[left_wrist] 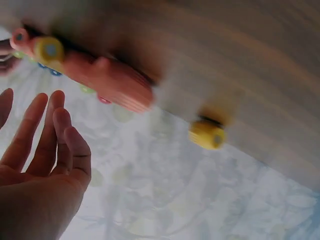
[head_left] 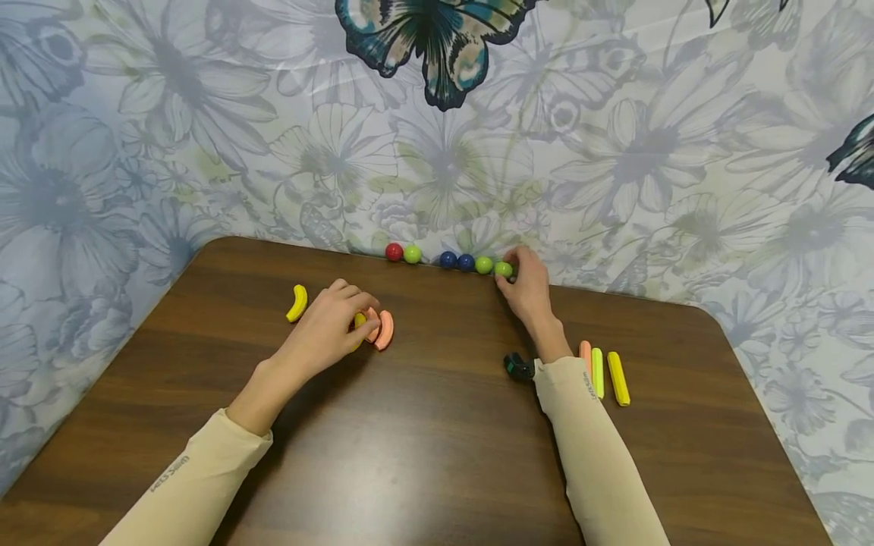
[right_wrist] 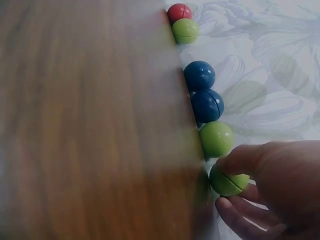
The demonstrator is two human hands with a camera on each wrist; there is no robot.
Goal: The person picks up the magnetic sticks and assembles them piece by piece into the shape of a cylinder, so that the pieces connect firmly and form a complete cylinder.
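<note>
My right hand (head_left: 529,288) pinches the end green ball (right_wrist: 230,181) of a row at the table's back edge, thumb on one side and fingers on the other. Beside that ball sit another green ball (right_wrist: 216,139) and two dark blue balls (head_left: 456,261). My left hand (head_left: 329,330) hovers over curved pieces at the left, its fingers loosely bent with no grip visible. Partly hidden beneath it are a yellow curved piece (head_left: 358,322) and a pink one (head_left: 372,324); a second pink curved piece (head_left: 385,331) lies just right. Another yellow curved piece (head_left: 297,303) lies left of this hand.
Farther left along the back edge are a red ball (head_left: 394,252) and a green ball (head_left: 412,254). Straight pink, lime and yellow sticks (head_left: 618,379) lie beside my right forearm. A black device (head_left: 519,367) is at the right wrist. A patterned cloth (head_left: 437,167) hangs behind the table.
</note>
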